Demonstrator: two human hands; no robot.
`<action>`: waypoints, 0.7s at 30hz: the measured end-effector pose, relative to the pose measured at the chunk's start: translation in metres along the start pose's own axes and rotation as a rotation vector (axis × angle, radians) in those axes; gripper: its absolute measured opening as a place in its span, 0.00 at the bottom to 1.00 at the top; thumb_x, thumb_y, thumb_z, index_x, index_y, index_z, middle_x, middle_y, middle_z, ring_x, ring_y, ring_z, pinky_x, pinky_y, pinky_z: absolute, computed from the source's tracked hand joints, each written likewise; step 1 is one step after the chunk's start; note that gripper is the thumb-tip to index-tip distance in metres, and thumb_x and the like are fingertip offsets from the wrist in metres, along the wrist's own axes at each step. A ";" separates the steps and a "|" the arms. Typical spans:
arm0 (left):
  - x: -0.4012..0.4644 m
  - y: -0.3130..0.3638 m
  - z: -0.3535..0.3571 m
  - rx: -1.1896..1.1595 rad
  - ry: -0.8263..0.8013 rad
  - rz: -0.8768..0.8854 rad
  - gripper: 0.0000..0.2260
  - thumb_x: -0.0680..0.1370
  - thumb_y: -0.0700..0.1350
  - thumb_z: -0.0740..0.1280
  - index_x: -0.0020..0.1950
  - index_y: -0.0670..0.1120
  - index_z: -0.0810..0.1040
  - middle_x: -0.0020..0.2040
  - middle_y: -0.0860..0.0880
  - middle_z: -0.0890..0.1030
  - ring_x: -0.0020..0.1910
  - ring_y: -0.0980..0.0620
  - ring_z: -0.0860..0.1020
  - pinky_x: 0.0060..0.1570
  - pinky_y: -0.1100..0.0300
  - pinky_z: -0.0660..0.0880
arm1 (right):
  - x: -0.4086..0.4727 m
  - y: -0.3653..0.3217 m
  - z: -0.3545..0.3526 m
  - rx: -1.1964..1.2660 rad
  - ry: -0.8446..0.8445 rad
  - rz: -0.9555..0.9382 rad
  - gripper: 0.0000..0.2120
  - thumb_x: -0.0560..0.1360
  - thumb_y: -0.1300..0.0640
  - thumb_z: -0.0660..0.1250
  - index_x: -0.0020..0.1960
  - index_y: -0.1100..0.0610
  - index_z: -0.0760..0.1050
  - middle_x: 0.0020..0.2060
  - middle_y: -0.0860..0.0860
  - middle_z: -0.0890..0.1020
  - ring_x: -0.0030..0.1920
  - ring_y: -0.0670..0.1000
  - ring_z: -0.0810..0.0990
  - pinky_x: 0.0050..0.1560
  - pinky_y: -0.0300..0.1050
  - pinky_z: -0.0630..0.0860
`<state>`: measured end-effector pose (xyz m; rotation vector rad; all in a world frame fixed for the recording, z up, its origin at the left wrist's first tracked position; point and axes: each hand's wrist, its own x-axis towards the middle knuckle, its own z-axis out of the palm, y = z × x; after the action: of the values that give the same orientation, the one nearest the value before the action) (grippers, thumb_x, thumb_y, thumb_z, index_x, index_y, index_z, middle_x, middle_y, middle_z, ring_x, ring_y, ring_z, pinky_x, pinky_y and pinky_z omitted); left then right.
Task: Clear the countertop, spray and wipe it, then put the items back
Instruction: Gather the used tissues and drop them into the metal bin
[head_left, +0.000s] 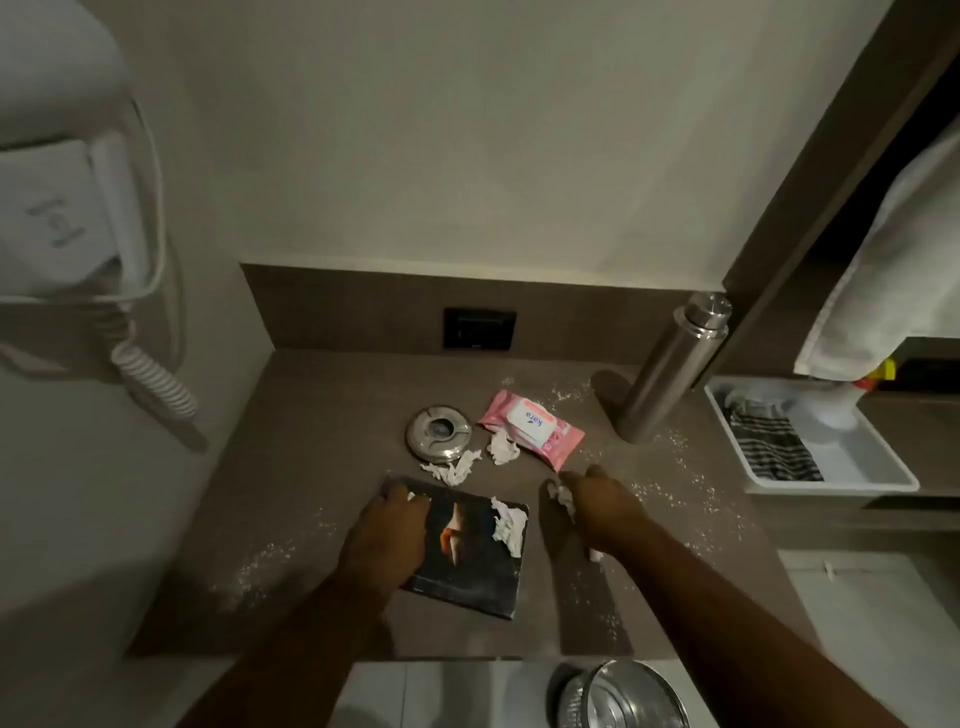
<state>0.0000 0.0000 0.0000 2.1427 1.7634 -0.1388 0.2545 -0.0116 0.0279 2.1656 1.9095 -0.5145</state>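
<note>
A dark booklet (467, 566) lies on the brown countertop (322, 415), and my left hand (387, 535) grips its far left edge. A crumpled white tissue (509, 522) sits on the booklet's right corner. My right hand (597, 499) holds another crumpled tissue (562, 493) against the counter. Two more tissue scraps (452, 467) (503, 446) lie behind, next to a round metal dish (439, 434) and a pink wipes pack (530, 426). A steel bottle (670, 366) stands at the back right. White powder (675, 499) is scattered over the counter.
A white tray (872, 467) with a striped cloth and a spray bottle sits on the right. A towel (893, 249) hangs above it. A wall hair dryer (78, 223) with a coiled cord is at the left. A metal bin (623, 696) stands below the front edge.
</note>
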 end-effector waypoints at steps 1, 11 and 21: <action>0.002 -0.001 0.001 0.009 -0.007 -0.016 0.19 0.76 0.47 0.67 0.67 0.51 0.72 0.69 0.46 0.69 0.65 0.47 0.72 0.64 0.52 0.73 | 0.002 0.001 0.002 -0.014 -0.039 0.007 0.22 0.78 0.57 0.61 0.72 0.53 0.66 0.65 0.60 0.70 0.61 0.61 0.76 0.60 0.53 0.76; 0.022 0.038 -0.024 -0.081 0.081 0.102 0.11 0.79 0.44 0.57 0.54 0.41 0.75 0.54 0.43 0.79 0.54 0.43 0.78 0.53 0.53 0.73 | 0.022 0.002 0.001 0.021 -0.020 -0.121 0.13 0.77 0.54 0.63 0.56 0.60 0.78 0.54 0.57 0.80 0.53 0.55 0.78 0.56 0.47 0.75; 0.017 0.071 0.023 0.085 -0.073 0.165 0.15 0.81 0.48 0.57 0.63 0.41 0.70 0.59 0.42 0.76 0.56 0.43 0.77 0.54 0.51 0.74 | 0.060 -0.028 -0.027 0.384 0.177 -0.254 0.04 0.74 0.61 0.64 0.41 0.58 0.70 0.37 0.51 0.73 0.41 0.52 0.73 0.38 0.43 0.66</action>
<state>0.0754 -0.0030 -0.0110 2.3014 1.5598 -0.2492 0.2362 0.0569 0.0310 2.2642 2.3666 -0.8187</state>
